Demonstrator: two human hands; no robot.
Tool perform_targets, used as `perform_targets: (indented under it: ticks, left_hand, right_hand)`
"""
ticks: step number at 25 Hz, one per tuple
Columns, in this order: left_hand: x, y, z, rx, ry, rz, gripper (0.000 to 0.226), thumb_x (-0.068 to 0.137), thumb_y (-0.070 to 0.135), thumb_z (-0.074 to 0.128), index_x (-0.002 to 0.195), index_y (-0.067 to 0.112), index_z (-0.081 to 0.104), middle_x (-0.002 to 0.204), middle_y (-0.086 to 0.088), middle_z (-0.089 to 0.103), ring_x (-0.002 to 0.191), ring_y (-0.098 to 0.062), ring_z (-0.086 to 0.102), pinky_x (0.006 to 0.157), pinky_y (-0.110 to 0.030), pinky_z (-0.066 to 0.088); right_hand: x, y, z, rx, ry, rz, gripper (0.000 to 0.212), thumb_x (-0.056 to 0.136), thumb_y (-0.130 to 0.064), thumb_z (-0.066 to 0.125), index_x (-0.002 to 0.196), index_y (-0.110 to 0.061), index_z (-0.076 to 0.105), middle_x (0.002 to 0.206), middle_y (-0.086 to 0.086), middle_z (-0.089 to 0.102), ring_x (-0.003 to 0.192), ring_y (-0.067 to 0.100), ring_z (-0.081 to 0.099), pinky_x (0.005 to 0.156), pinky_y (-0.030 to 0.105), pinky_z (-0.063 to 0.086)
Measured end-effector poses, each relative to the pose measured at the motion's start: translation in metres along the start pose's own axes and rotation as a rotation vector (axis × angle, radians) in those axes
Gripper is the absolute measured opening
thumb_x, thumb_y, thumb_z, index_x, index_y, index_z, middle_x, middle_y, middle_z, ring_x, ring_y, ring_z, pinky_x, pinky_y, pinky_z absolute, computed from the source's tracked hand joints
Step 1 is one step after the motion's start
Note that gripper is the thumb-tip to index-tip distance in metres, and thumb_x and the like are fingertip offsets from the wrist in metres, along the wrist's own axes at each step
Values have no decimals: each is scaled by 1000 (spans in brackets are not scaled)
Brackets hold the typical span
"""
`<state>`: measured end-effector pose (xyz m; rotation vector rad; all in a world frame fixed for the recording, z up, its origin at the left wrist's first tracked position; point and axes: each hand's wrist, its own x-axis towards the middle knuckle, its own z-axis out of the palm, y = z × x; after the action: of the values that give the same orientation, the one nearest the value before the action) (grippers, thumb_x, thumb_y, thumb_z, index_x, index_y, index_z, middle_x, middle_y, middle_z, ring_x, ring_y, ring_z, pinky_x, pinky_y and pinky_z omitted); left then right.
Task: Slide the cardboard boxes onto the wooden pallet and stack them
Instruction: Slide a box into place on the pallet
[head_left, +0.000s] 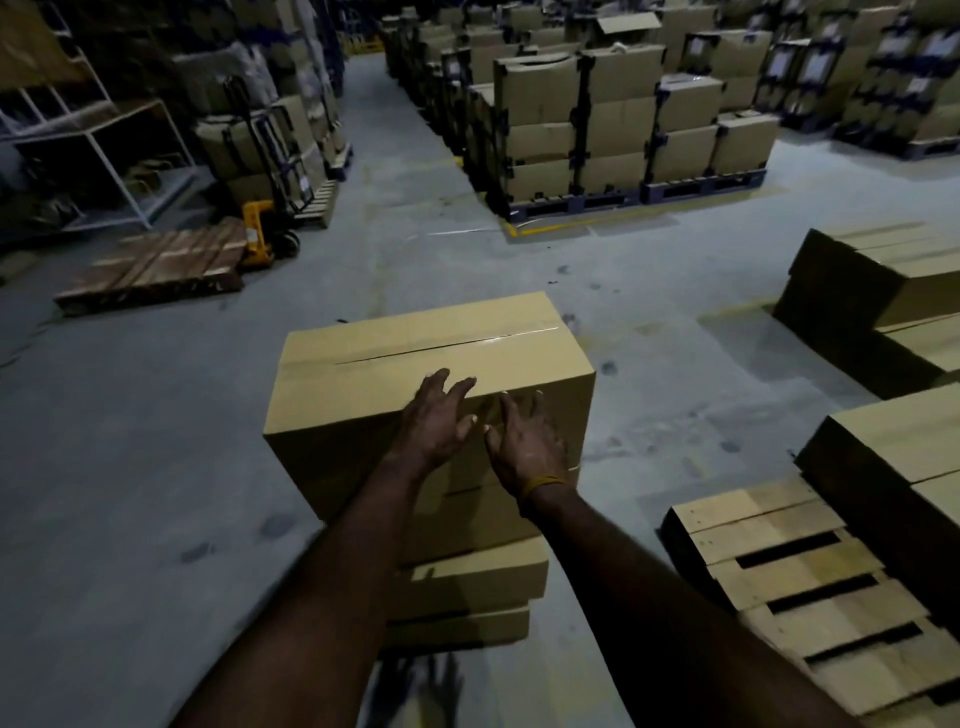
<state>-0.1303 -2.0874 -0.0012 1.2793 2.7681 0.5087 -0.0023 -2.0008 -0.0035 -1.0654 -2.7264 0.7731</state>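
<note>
Hands out in front, both arms at full stretch over a stack of cardboard boxes. The left hand (438, 419) lies flat on the near top edge of the top box (415, 374), fingers spread and straight, gripping nothing. The right hand (527, 442) is just beside it, fingers splayed wide, palm against the same near edge; a yellow band (540, 484) circles that wrist. The two hands sit close together, thumbs nearly meeting. The top box has a taped seam running across its lid and sits on at least two more boxes (467, 577), the stack standing on the grey concrete floor (130, 441), dead centre.

At four o'clock, a wooden pallet (795, 582), its near slats bare, with a cardboard box (893, 447) loaded on its far end. At two o'clock, more stacked boxes (883, 280) low on the floor. At ten o'clock, a second wooden pallet (156, 265) flat on the floor, a yellow pallet jack (257, 228) at its right end. At twelve to one o'clock, rows of strapped cartons (613, 124) on dark pallets. At ten to eleven o'clock, white shelving (98, 156).
</note>
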Motion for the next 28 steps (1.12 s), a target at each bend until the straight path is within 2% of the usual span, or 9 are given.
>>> perform_targets:
  ticks: [4,6,12,16,21,25,28]
  left_hand:
    - [22,-25,-4,36,-22,69,56,98,36,53,151,29,34,160,-11,23,145,-28,24,112,-41,33]
    - [38,-39,-4,36,-53,110,55,99,38,51,150,30,35,159,-10,25,144,-27,27,112,-41,33]
    - [94,-102,-19,79,-178,225,58,97,44,50,151,33,31,161,-8,20,147,-25,20,116,-46,26]
    - [122,-146,-26,66,-270,270,62,96,53,47,152,33,30,162,-10,14,148,-29,15,118,-51,17]
    - [152,-185,-40,70,-317,340,62,94,59,47,149,34,33,160,-11,18,147,-32,16,115,-56,15]
    - [175,-198,-50,131,-412,329,80,82,77,48,150,41,26,159,-11,18,144,-42,17,114,-61,17]
    - [187,-197,-57,194,-463,332,93,73,87,47,151,47,18,160,-11,12,143,-48,15,114,-60,17]
  right_hand:
    - [13,-15,16,-63,46,2,59,100,-46,42,153,-32,20,161,17,13,136,40,38,108,53,35]
    - [23,-28,23,-102,105,31,57,100,-47,42,152,-31,23,157,18,19,134,40,38,108,55,34]
    - [58,-95,54,-221,224,226,54,101,-47,35,151,-30,26,157,18,18,145,43,14,115,65,12]
    - [81,-148,85,-151,234,362,53,101,-46,35,151,-31,27,160,17,12,148,44,1,113,68,4]
    - [99,-190,110,-36,288,591,48,99,-42,40,145,-29,34,160,22,0,144,52,-8,112,70,10]
    - [107,-203,114,93,335,728,47,98,-41,43,143,-30,34,159,20,-12,139,62,-6,113,67,16]
    - [115,-209,115,180,357,761,49,99,-39,45,145,-29,31,159,18,-17,141,59,-3,112,59,25]
